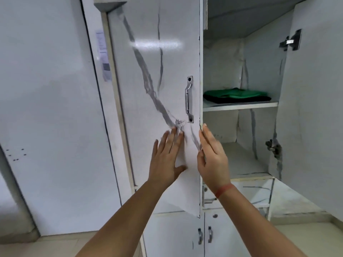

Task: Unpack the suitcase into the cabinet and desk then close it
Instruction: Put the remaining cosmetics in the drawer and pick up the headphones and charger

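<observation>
- Left hand (167,156): fingers straight and spread, holding nothing, flat at the left door (157,71).
- Right hand (211,154): fingers straight, empty, along that door's upright free edge; nearer the opening.
- Handle (189,99): upright, just above both hands.
- Green folded clothes (235,94) lie on the cabinet (222,71) shelf (239,105), up-right.
- Suitcase: not in view.

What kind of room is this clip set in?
Likely a bedroom or dorm room: a tall white wardrobe with one door open, folded green clothes on its shelf, and what looks like a room door to the left.
</observation>
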